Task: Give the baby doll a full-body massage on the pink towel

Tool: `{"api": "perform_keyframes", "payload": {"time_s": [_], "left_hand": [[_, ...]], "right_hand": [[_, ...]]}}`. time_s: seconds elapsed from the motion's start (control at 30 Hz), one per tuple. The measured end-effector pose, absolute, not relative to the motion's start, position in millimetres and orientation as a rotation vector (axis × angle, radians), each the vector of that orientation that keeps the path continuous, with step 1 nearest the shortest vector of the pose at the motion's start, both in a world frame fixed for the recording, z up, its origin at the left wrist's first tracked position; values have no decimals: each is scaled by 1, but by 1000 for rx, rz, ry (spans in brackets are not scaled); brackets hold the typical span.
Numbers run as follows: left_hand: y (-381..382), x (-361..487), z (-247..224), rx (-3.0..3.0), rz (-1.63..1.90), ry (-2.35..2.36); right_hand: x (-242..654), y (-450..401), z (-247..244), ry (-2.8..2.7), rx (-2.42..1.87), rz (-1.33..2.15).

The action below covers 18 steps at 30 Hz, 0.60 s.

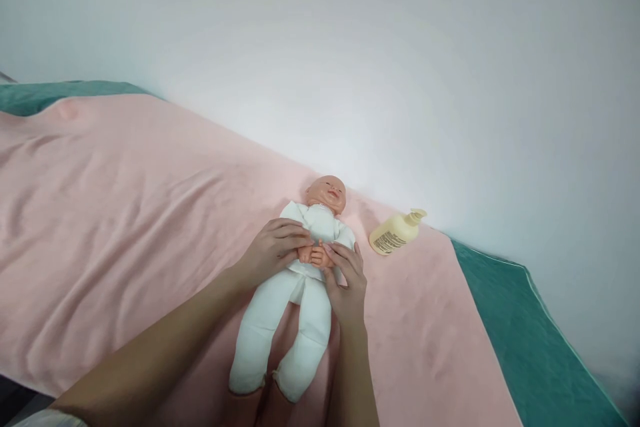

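Note:
A baby doll (300,287) in a white top and white trousers lies on its back, head toward the wall and feet toward me. Its two small hands are brought together over its belly. My left hand (276,247) has its fingers closed around the doll's arm on the left side, near the wrist. On the other side my right hand (349,280) grips the doll's other arm, thumb below and fingers above. A pale yellow pump bottle (395,233) with printed text stands tilted in view, to the right of the doll's shoulder.
A pink blanket (150,180) with wrinkles on the left lies under the doll. Green cloth (530,320) shows beyond it at the right and at the far left. A plain white wall (320,47) rises right behind the doll's head and the bottle.

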<state>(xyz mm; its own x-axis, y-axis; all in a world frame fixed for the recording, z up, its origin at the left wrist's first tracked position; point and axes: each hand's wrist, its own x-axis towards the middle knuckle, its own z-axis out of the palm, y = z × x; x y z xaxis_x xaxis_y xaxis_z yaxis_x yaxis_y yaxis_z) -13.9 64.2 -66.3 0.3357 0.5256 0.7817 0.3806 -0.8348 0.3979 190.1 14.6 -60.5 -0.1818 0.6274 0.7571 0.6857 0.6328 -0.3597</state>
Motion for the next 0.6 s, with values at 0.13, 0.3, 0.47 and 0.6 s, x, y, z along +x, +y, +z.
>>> {"api": "perform_keyframes", "payload": {"time_s": [0.13, 0.3, 0.47, 0.6], "left_hand": [[66, -14, -70, 2451, 1511, 825], [61, -15, -63, 2076, 1539, 946], [63, -30, -49, 1194, 1712, 1173], [83, -52, -62, 658, 1789, 1155]], "right_hand": [[191, 14, -61, -1900, -1045, -96], [188, 11, -59, -1644, -1117, 91], [196, 11, -50, -986, -1125, 333], [234, 18, -68, -660, -1108, 347]]}}
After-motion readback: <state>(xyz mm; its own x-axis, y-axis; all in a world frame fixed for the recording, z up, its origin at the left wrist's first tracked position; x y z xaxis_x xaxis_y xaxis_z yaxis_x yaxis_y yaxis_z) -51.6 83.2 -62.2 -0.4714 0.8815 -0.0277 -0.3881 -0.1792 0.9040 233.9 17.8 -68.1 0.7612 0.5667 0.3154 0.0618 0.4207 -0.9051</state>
